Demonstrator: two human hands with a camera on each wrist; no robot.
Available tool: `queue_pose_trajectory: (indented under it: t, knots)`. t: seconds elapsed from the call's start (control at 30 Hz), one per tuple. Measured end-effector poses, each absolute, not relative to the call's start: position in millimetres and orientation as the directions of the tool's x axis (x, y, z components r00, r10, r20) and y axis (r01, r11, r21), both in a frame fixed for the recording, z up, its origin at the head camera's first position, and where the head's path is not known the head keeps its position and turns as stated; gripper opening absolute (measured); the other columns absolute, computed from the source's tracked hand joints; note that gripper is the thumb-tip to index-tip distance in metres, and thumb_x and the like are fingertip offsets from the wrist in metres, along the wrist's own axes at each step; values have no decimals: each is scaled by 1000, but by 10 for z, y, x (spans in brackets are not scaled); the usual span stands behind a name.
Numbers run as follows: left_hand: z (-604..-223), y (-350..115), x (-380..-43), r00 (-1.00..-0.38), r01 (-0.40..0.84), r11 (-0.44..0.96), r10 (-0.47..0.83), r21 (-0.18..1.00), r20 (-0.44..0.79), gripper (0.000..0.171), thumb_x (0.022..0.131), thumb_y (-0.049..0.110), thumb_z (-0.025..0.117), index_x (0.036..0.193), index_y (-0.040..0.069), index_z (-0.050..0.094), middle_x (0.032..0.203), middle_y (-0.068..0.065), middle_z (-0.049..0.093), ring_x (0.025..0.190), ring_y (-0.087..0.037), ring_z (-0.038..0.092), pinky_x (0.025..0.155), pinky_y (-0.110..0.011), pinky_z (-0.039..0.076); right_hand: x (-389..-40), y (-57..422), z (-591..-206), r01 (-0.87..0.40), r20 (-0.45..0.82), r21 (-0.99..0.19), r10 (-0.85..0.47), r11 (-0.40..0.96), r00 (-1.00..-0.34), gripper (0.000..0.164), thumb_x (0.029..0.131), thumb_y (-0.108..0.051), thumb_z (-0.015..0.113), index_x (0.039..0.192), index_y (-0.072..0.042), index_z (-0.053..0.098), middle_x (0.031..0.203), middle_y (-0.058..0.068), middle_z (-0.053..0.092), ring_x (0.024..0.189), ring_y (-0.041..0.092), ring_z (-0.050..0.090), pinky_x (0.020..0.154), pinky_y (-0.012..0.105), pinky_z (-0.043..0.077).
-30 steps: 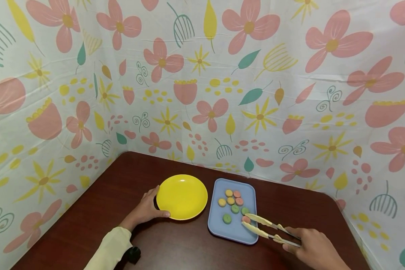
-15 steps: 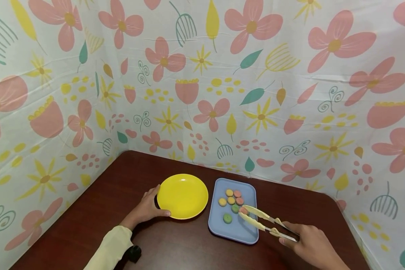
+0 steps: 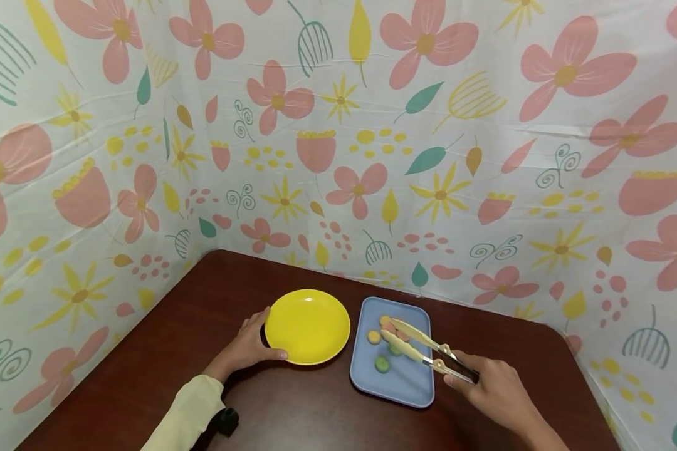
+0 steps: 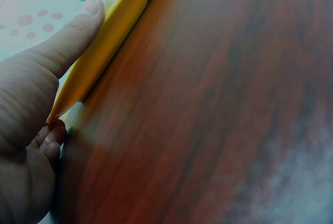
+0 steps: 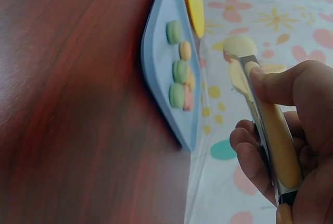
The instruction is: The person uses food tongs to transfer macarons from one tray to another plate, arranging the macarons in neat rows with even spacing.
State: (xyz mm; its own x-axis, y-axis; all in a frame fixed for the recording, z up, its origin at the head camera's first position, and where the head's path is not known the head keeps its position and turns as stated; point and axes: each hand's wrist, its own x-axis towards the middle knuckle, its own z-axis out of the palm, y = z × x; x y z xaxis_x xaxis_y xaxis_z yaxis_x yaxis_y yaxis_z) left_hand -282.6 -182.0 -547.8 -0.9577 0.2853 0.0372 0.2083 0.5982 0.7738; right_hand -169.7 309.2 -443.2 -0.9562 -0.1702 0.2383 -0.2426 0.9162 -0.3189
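Note:
My left hand [image 3: 247, 344] holds the left rim of a round yellow plate [image 3: 307, 327]. In the left wrist view the thumb lies along the plate's edge [image 4: 99, 52], with fingertips curled at the rim. My right hand [image 3: 499, 389] grips tongs [image 3: 404, 347] with pale yellow tips, above a blue tray [image 3: 392, 389]. Between the tips is a pink macaron, raised off the tray; the right wrist view shows only a sliver of it. Green macarons [image 5: 174, 31], a yellow macaron [image 3: 374, 337] and pink ones lie on the tray, partly hidden by the tongs in the head view.
The dark wooden table [image 3: 293, 407] carries the plate and, to its right, the tray. Flower-printed cloth [image 3: 338, 156] stands behind and along the sides. A small black object [image 3: 225, 421] is at the left wrist.
The tongs have lifted the pink macaron and moved it left and away from me, over the other macarons. My left hand stays at the plate's rim.

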Motion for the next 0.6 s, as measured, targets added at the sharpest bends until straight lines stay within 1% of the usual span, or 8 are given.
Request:
queue_pose_trajectory:
  t: [0.07,0.23,0.3,0.33,0.37,0.43,0.47,0.6]
  knots:
    - [-5481,-1819,-2831,-957,210,597,289,774,36,130,71,54,90,164,2,15,166,-21,22,152,-48,13,116,-70,20,-1742,3038,-4422,-250,239,-325,-177,912,-955,49,84,-37,85,124,-11,76,92,-5,75,68,7,51,62,33,43]
    - [-5498,-1824,-2846,-952,224,587,303,778,46,130,72,53,90,163,1,15,166,-22,21,153,-47,14,119,-69,13,-1857,2905,-4386,-277,238,-360,-199,891,-951,52,85,-37,84,125,-6,74,108,5,77,66,6,48,61,29,39]
    - [-5504,-1827,-2851,-951,227,585,304,778,48,129,72,53,90,163,1,15,166,-22,21,153,-47,13,119,-69,13,-1906,2850,-4374,-287,233,-373,-210,882,-949,53,85,-37,83,127,-6,73,95,1,77,62,5,44,60,27,36]
    - [-5505,-1827,-2851,-951,227,586,304,778,48,129,72,53,90,163,1,15,166,-22,21,153,-47,13,119,-69,13,-1934,2820,-4375,-292,235,-379,-214,878,-948,52,85,-36,84,127,-7,73,85,-2,74,59,4,42,58,26,36]
    - [-5505,-1828,-2848,-952,225,585,304,779,47,129,72,53,90,163,1,15,166,-22,21,153,-47,13,119,-69,13,-1961,2790,-4375,-297,234,-385,-218,874,-947,52,85,-35,84,128,-7,73,75,-6,69,56,4,40,56,26,35]
    - [-5502,-1828,-2846,-952,223,583,304,781,44,129,72,53,90,163,1,15,167,-22,20,153,-47,12,119,-69,12,-2017,2729,-4379,-305,229,-399,-229,865,-946,52,85,-34,84,129,-8,73,63,-11,55,51,4,36,52,24,34]
    - [-5501,-1829,-2843,-952,219,584,302,782,42,129,72,53,90,163,1,15,167,-22,20,153,-48,12,118,-70,14,-2044,2699,-4380,-310,226,-403,-234,861,-945,52,85,-33,84,129,-8,72,58,-12,47,49,4,35,51,24,34]
    - [-5495,-1825,-2836,-954,210,587,297,782,33,129,72,53,90,164,2,15,167,-22,20,153,-49,11,117,-70,18,-2157,2580,-4388,-326,226,-406,-251,854,-941,53,86,-34,84,129,-5,72,56,-11,41,48,3,32,49,23,30]
